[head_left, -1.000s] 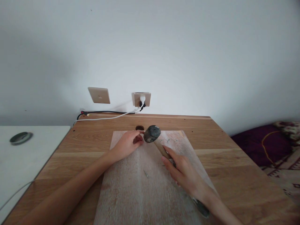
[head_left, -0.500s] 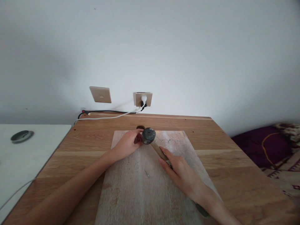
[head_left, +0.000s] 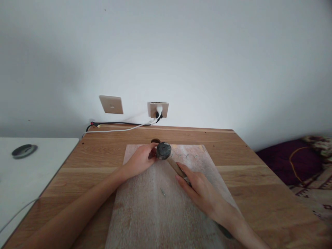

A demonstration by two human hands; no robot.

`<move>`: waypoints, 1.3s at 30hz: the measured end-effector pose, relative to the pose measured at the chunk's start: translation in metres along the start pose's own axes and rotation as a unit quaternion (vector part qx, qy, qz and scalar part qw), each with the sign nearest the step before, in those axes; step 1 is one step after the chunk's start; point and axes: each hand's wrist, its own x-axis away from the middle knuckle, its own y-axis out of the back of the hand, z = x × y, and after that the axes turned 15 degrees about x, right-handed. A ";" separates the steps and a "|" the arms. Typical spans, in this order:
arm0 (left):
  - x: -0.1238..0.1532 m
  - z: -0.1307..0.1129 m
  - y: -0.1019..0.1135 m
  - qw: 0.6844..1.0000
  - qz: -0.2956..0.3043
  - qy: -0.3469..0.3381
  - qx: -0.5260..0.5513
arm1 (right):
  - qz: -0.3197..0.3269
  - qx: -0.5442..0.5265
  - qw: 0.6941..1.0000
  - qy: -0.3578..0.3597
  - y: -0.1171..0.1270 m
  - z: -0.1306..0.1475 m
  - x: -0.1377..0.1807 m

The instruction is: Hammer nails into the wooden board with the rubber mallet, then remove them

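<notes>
A pale worn wooden board (head_left: 155,214) lies on the wooden desk (head_left: 259,180). My right hand (head_left: 199,192) is closed round the wooden handle of a hammer (head_left: 164,151), whose dark round head sits low over the board's far end. My left hand (head_left: 141,159) rests on the board just left of the hammer head, fingertips pinched together at the head; what they hold is too small to see. A loose nail (head_left: 162,192) lies on the board between my hands. Several small nails (head_left: 186,156) stand in the board to the right of the head.
A white table (head_left: 31,173) with a round grey dish (head_left: 24,150) adjoins the desk on the left. On the wall are a switch plate (head_left: 111,104) and a socket (head_left: 158,110) with plugged cables running left. A dark purple cloth (head_left: 290,159) lies at the right.
The hammer head has come down from a raised position to just above the board beside my left fingertips. My right hand moved forward with it. My left hand stayed put.
</notes>
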 end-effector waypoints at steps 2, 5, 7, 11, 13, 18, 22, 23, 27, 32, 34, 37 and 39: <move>0.002 -0.003 0.000 1.000 -0.010 -0.011 -0.021 | -0.010 -0.005 1.000 -0.009 0.007 -0.002 0.002; 0.009 -0.021 -0.006 0.994 -0.031 -0.063 -0.087 | -0.040 -0.028 0.998 -0.039 0.020 -0.007 0.008; 0.016 -0.041 -0.019 0.981 0.006 -0.119 -0.151 | -0.062 -0.049 0.995 -0.066 0.029 -0.012 0.012; 0.026 -0.081 -0.063 0.898 0.151 -0.269 -0.315 | -0.071 -0.079 0.989 -0.101 0.037 -0.019 0.019; 0.027 -0.091 -0.087 0.872 0.156 -0.287 -0.366 | -0.065 -0.083 0.989 -0.108 0.036 -0.019 0.021; 0.024 -0.089 -0.104 0.864 0.158 -0.305 -0.368 | -0.038 -0.099 0.990 -0.093 0.033 -0.016 0.024; 0.023 -0.066 -0.060 0.896 0.163 -0.288 -0.297 | -0.037 -0.107 0.989 -0.091 0.032 -0.015 0.022; 0.023 -0.057 -0.045 0.918 0.145 -0.257 -0.265 | -0.039 -0.109 0.989 -0.090 0.031 -0.016 0.022; 0.020 -0.023 0.007 0.990 -0.005 -0.089 -0.107 | -0.038 -0.118 0.989 -0.077 0.025 -0.019 0.021; 0.019 -0.004 0.025 0.997 -0.035 -0.038 -0.056 | -0.013 -0.125 0.990 -0.064 0.019 -0.014 0.016; 0.019 -0.003 0.022 0.997 -0.023 -0.042 -0.058 | -0.004 -0.122 0.991 -0.061 0.019 -0.010 0.014; 0.019 -0.001 0.019 0.997 -0.020 -0.044 -0.059 | 0.012 -0.109 0.992 -0.064 0.021 -0.003 0.010; 0.019 0.000 0.018 0.997 -0.022 -0.045 -0.056 | 0.017 -0.104 0.993 -0.061 0.022 0.000 0.008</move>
